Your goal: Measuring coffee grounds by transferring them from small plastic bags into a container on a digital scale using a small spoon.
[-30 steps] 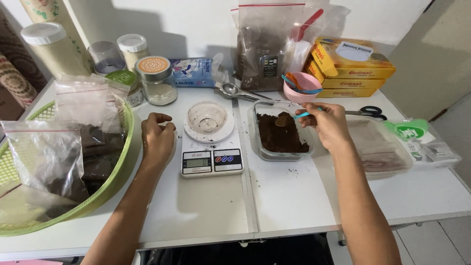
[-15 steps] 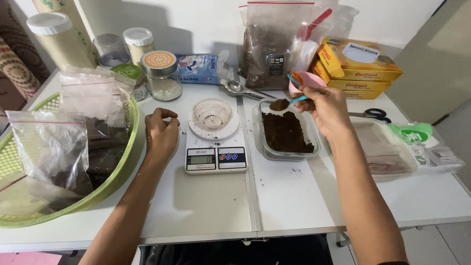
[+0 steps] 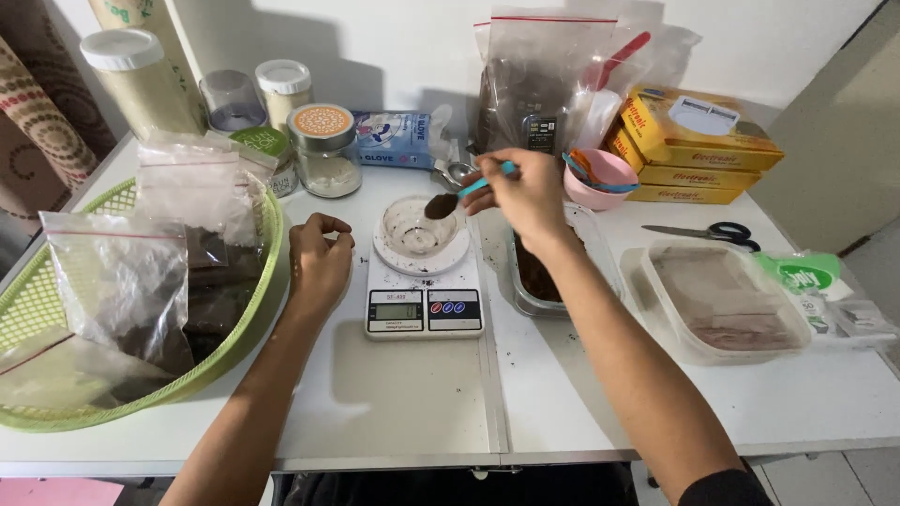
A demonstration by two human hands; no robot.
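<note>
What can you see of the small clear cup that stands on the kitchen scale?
The small clear cup looks like thin transparent plastic, round and shallow. It stands upright in the middle of the white kitchen scale, on its round platform, and looks nearly empty. A turquoise-handled spoon heaped with dark brown powder hangs above its rim, held by the right hand. Neither hand touches the cup.

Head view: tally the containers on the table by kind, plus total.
Lidded jars and canisters at back left: 5
Clear cup on the kitchen scale: 1
Pink bowl: 1
Clear plastic tubs: 2
Green basket: 1
Yellow boxes, stacked: 3
Total: 13
The right hand holds a spoon of brown powder over the cup; the left hand rests beside the scale.
</note>
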